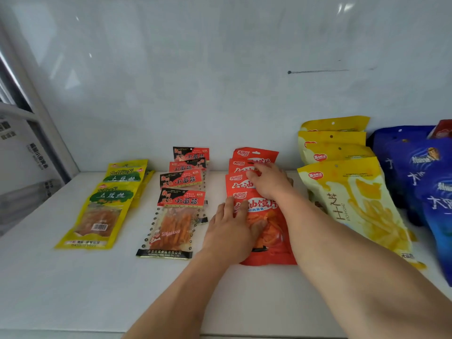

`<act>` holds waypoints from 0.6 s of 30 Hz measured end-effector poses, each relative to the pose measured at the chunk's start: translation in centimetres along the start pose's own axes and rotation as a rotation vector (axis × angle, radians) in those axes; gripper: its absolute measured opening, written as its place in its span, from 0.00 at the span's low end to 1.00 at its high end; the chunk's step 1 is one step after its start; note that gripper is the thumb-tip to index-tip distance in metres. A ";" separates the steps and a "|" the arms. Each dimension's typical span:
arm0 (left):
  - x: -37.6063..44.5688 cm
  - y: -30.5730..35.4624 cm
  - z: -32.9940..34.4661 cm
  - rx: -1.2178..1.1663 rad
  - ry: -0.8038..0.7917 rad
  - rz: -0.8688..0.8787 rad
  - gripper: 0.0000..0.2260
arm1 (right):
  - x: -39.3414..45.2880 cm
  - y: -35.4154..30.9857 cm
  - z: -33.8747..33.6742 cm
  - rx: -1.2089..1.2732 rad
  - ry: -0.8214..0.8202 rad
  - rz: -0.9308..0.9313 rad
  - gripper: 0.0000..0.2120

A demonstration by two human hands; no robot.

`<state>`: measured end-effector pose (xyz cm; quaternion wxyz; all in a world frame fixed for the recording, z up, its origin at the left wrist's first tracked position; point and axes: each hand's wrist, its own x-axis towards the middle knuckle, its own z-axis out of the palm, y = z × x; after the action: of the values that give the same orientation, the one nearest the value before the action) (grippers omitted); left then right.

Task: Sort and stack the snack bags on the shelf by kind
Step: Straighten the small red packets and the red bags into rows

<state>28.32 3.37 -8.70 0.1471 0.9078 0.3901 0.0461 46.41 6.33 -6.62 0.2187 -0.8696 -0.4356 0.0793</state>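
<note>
Both hands lie flat with fingers spread, pinching nothing: left grip (230, 226) presses the front red bag (266, 231), right grip (267, 182) the bags behind. To do it well, square their edges before lifting off. Left sit black bags (176, 216), right yellow bags (354, 199), all on the shelf (73, 277).
</note>
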 end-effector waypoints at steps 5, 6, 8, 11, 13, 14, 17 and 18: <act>0.2 0.3 -0.8 -0.016 0.003 -0.007 0.33 | -2.0 -1.5 -2.2 0.001 0.083 -0.080 0.26; 0.2 0.3 -0.9 -0.019 0.016 -0.005 0.33 | -2.5 -1.8 -2.9 0.012 0.084 -0.104 0.25; 0.2 0.3 -1.1 -0.009 0.047 -0.001 0.33 | -3.7 -2.2 -4.4 0.073 0.080 -0.136 0.23; 0.2 0.7 -1.3 -0.013 0.080 0.000 0.34 | -6.0 -2.0 -6.6 0.182 0.092 -0.132 0.21; 0.0 1.2 -1.5 -0.035 0.103 0.000 0.34 | -7.6 -1.5 -7.8 0.234 0.118 -0.121 0.19; 0.0 1.5 -1.7 -0.036 0.129 0.001 0.34 | -8.2 -1.2 -8.4 0.256 0.138 -0.128 0.18; -0.4 3.7 -1.9 -0.083 0.231 0.016 0.33 | -10.4 0.5 -10.3 0.341 0.234 -0.134 0.15; -0.5 4.6 -1.9 -0.144 0.254 0.029 0.33 | -11.2 1.4 -11.0 0.371 0.272 -0.126 0.16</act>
<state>30.82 0.42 -5.44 0.1605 0.8873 0.3882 0.1905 44.21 -6.64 1.96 0.4357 -0.7883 -0.4336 0.0265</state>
